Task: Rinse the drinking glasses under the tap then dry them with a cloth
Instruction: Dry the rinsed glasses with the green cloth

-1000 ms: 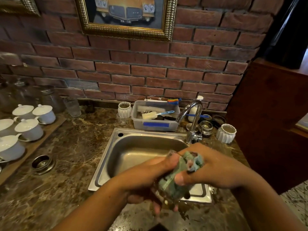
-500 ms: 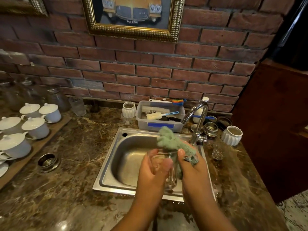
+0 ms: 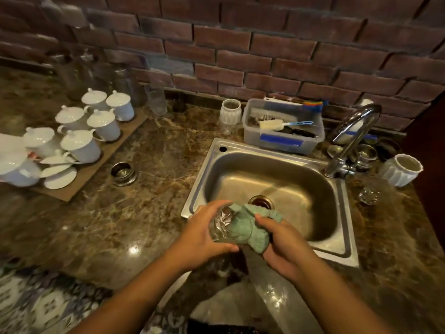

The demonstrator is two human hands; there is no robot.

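The glass [image 3: 222, 225] now lies nearly on its side, held over the near left corner of the sink [image 3: 346, 239], mouth turned to the person's right. Half a second ago it stood close to upright in front of the basin, with the green cloth [image 3: 248, 229] bunched above its rim. The cloth is now pushed well into the mouth, with the remainder spilling out over the rim.

The left hand [image 3: 204, 235] is wrapped round the body and base of the glass, fingers curled over the top and thumb beneath. The right hand [image 3: 284, 242] is closed on the outer wad of cloth, fingers pressed into it at the rim.

No water is seen running from the tap [image 3: 354, 131], and the basin shows no stream. Judgement: rinsing of this glass is finished and drying of the inside is under way; the outside appears not yet wiped.

A second glass [image 3: 369, 192] stands on the counter [image 3: 149, 213] right of the sink, near the white ribbed cup [image 3: 402, 169]. Whether it has been dried cannot be told.

Risk noted: a wet glass gripped sideways above a steel rim and stone counter may slip if the cloth is twisted hard.
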